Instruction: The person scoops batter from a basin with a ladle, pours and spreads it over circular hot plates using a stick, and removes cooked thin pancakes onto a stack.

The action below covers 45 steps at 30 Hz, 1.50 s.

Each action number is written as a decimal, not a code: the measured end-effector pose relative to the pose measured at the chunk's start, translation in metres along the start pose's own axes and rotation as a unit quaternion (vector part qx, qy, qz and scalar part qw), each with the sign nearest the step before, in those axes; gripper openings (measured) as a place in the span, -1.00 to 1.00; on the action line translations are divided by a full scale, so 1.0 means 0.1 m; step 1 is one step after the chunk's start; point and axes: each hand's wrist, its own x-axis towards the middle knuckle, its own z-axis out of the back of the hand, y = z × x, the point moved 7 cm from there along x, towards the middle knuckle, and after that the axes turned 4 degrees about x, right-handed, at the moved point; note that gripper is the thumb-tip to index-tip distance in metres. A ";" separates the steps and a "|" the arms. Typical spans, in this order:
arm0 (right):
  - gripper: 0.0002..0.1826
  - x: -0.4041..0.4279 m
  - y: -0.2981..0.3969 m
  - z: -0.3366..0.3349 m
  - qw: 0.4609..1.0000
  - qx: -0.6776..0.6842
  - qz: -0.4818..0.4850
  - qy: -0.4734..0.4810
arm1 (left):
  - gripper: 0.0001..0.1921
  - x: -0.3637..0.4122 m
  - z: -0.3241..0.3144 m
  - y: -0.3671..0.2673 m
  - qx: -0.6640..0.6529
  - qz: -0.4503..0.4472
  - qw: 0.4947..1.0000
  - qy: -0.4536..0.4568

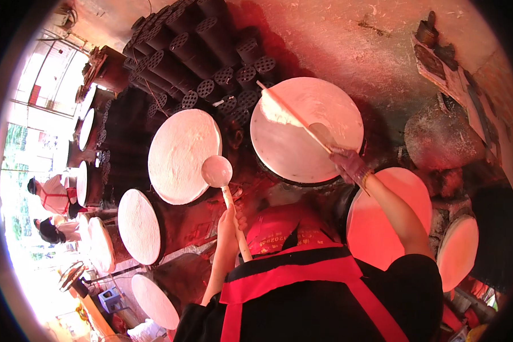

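My bare left hand [230, 224] grips the pale handle of a ladle [216, 171], its round bowl just over the edge of a white-covered round griddle [181, 158]. My right hand [349, 166], in a dark purplish glove, holds a long thin wooden stick [293, 112] slanted across another round griddle [290, 160]. White batter [278, 109] lies thickly along the stick near its far end. A thin pale layer covers the upper right of this griddle, while its lower left looks greyer and barer. Partly behind my right forearm is a third griddle [378, 222], lit reddish.
Stacked perforated coal briquettes [196, 55] stand beyond the griddles, near the wall. More white-topped griddles [139, 226] stand at left and another [457, 252] at right. Two people [55, 194] are at the far left. A blue plastic stool [110, 299] stands lower left.
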 end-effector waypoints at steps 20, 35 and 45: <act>-0.59 -0.93 -0.50 -0.18 0.962 0.233 -0.094 -0.102 | -0.76 -0.18 -0.05 0.11 0.081 0.033 0.993 0.073; -0.66 -1.14 -1.43 -2.72 0.776 0.603 0.184 0.021 | -0.88 0.03 1.37 -0.54 0.209 0.057 0.963 0.164; -0.75 2.05 -0.35 -3.73 0.839 0.353 0.107 -0.401 | -0.84 -0.44 2.70 -0.78 0.154 0.000 0.986 0.063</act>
